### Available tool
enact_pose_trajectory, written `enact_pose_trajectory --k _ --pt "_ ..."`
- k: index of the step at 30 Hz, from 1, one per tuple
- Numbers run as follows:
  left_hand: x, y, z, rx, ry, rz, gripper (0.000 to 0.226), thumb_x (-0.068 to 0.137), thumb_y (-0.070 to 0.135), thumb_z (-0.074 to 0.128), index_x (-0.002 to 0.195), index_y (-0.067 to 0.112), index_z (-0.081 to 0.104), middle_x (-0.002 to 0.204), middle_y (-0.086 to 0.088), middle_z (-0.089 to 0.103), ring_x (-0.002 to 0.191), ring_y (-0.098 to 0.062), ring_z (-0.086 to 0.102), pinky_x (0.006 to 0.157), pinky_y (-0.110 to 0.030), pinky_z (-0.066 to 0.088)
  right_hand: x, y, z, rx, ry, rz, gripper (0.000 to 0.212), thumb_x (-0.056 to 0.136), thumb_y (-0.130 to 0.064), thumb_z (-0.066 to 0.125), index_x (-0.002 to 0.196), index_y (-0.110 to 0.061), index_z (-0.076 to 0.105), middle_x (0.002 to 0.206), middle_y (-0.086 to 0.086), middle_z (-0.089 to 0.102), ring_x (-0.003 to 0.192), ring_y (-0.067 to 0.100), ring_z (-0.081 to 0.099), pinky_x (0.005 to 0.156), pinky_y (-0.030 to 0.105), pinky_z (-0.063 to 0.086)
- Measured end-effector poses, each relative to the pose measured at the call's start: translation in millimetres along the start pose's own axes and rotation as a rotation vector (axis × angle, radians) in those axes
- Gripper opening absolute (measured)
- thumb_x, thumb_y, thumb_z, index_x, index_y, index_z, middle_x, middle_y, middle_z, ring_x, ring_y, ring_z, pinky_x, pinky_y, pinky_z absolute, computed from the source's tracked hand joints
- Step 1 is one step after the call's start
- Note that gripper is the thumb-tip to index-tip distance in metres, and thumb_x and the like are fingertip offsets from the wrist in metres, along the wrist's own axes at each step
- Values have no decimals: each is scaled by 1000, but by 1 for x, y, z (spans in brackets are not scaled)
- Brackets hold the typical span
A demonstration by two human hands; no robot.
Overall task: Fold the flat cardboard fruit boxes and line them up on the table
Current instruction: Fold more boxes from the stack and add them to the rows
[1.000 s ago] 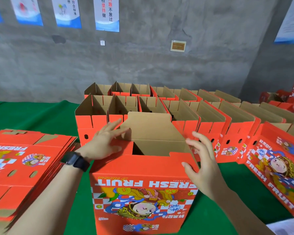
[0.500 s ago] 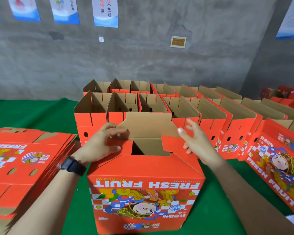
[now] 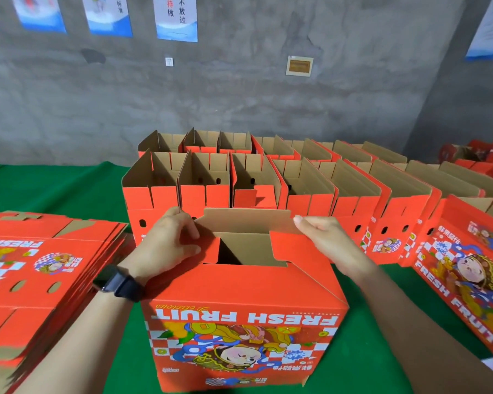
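An orange "FRESH FRUIT" box (image 3: 245,317) stands upside down on the green table (image 3: 54,191) right in front of me, its bottom flaps partly folded in over a brown opening. My left hand (image 3: 168,245), with a dark watch on its wrist, holds the left flap with curled fingers. My right hand (image 3: 322,240) presses the right flap inward with straight fingers. A stack of flat boxes (image 3: 40,268) lies at my left. Behind the box stand two rows of folded boxes (image 3: 268,180) with open tops.
One more printed box (image 3: 467,268) leans at the right end of the rows. More orange boxes (image 3: 481,157) are piled at the far right by the grey wall. Posters hang on the wall. Bare green cloth shows at the far left.
My right hand moved up from the box's right side onto the right flap and pushed it inward. The left hand curled tighter on the left flap. The opening is smaller.
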State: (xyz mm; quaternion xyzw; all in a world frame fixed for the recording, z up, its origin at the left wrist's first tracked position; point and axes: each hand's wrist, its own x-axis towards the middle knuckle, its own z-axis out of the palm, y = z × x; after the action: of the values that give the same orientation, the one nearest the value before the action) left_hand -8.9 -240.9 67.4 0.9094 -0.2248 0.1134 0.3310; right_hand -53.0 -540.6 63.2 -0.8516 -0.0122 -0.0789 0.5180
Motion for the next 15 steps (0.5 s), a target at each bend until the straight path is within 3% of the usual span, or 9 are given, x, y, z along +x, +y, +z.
enact_pose_trajectory --k 1,2,3,5,9,11,13,15 --pt "-1 -1 0 13 14 -13 33 71 3 78 70 23 52 96 -1 50 86 -17 50 64 -12 32 0 2 2 17 -20 -23 37 95 -40 51 106 -11 73 118 16 56 121 25 47 103 38 37" --pt "-1 -2 0 6 29 -29 34 71 2 78 67 21 50 94 -2 52 86 -18 51 65 -17 32 -1 2 2 31 -66 -34 23 97 -30 53 103 -23 74 104 -11 72 107 6 61 85 13 46" --pt "-2 -4 0 -23 39 -47 35 71 2 78 65 20 48 93 -3 54 86 -18 52 66 -20 33 -2 2 1 11 -101 -38 20 97 -23 54 101 -32 72 105 -18 70 110 -1 59 84 5 42" --pt "-2 -7 0 -70 51 -65 33 71 3 78 68 17 49 88 -1 59 80 -15 54 63 -17 34 -5 5 -1 -38 -145 -55 21 97 -23 54 103 -37 69 110 -24 67 112 -12 54 90 3 36" --pt "1 -6 0 -42 15 -32 27 75 2 73 74 20 54 82 4 58 73 -7 52 59 -6 34 -8 10 -1 -8 -181 -53 29 91 -46 46 111 -38 66 117 -29 61 113 -21 47 89 1 34" --pt "1 -2 0 -6 -18 -34 31 77 -6 63 69 23 56 86 4 56 77 -8 53 63 -5 35 -5 13 -2 -90 -153 -50 19 93 -37 57 108 -41 67 116 -29 62 114 -15 50 94 10 33" --pt "3 -1 -2 -45 -48 -65 35 81 -7 55 68 25 60 92 1 58 88 -14 56 68 -11 34 -3 14 -3 -199 -153 -40 27 91 -30 64 116 -41 64 125 -23 57 120 -6 47 102 21 31" --pt "3 3 -5 -149 -123 -107 19 91 12 57 85 28 64 108 3 58 105 -17 55 81 -20 35 -2 13 -2 -267 -169 -32 39 91 -32 64 129 -35 57 138 -15 50 130 2 41 108 24 28"
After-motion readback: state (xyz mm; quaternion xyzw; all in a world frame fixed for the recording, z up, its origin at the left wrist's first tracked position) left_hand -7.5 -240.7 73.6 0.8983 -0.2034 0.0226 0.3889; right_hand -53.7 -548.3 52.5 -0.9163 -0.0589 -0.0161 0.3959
